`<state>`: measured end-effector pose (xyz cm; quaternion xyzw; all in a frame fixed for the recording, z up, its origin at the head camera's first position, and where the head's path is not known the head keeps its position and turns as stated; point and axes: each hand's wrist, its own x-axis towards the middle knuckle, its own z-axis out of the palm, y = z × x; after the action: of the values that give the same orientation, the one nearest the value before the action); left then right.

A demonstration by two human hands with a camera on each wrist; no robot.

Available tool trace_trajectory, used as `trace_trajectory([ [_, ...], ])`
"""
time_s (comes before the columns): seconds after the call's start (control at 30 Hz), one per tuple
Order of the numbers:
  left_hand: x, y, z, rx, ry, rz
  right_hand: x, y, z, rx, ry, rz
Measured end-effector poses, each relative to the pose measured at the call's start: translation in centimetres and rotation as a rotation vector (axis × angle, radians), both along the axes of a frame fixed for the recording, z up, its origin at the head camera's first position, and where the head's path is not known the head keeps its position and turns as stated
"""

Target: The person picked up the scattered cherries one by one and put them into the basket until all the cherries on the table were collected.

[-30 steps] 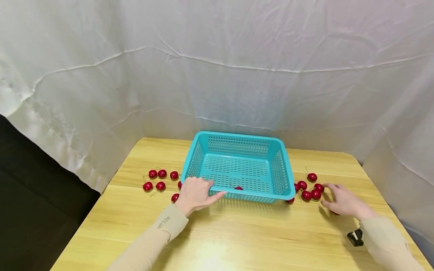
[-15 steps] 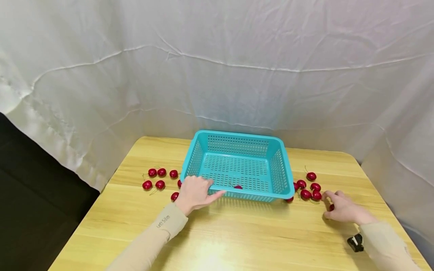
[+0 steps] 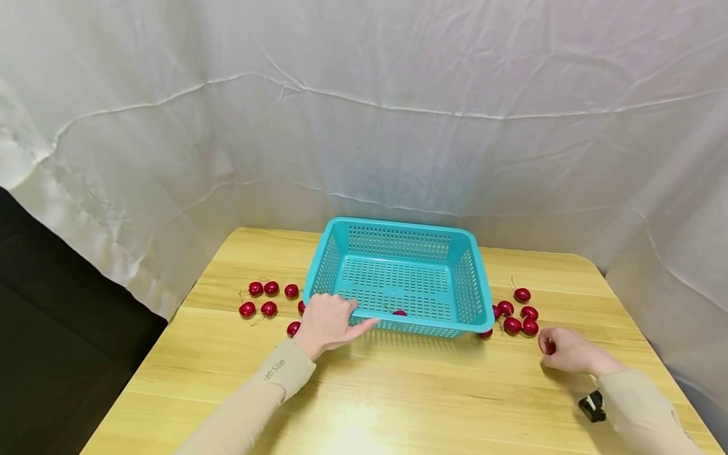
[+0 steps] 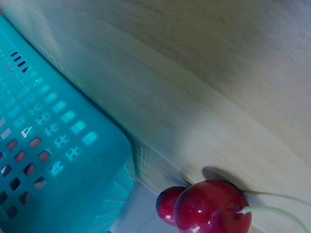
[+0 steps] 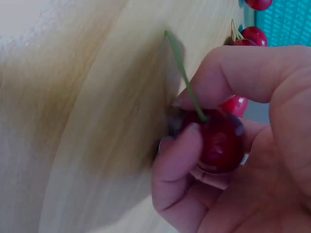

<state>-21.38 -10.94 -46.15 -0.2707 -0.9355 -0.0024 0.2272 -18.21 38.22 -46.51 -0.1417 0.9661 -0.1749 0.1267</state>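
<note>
A turquoise perforated plastic basket stands toward the back of the table. My left hand grips its front rim near the left corner, and skin shows through the holes in the left wrist view. Inside, near the front wall, lies one cherry. To the right, my right hand holds another cherry between thumb and curled fingers, its green stem sticking out. Several cherries lie between that hand and the basket. Left of the basket are several more cherries, two of them close up in the left wrist view.
The wooden table has rounded back corners. Behind and beside it hangs a pale grey curtain, with black cloth at the left. A small black device sits by my right sleeve.
My right hand has drawn slightly back from the right-hand cherries, and its fingers have closed round a cherry. My left hand has stayed on the basket rim.
</note>
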Motion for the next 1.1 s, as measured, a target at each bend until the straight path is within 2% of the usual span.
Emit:
trace_trajectory([
  [0.2, -0.1, 0.0, -0.2, -0.009, 0.012, 0.001, -0.1, 0.1, 0.1, -0.009, -0.021, -0.009],
  [0.43, -0.1, 0.0, -0.2, -0.015, 0.013, 0.002, -0.3, -0.2, 0.8, -0.01, 0.011, 0.023],
  [0.7, -0.1, 0.0, -0.1, -0.01, 0.031, -0.012, -0.9, -1.1, 3.0, -0.059, 0.035, 0.074],
  [0.93, 0.0, 0.0, 0.1, -0.022, 0.018, 0.0, -1.7, -2.5, 5.1, -0.023, 0.126, 0.068],
  [1.1, -0.1, 0.0, 0.0, -0.018, 0.016, 0.0, -2.3, -4.0, 6.8, -0.04, 0.163, 0.082],
])
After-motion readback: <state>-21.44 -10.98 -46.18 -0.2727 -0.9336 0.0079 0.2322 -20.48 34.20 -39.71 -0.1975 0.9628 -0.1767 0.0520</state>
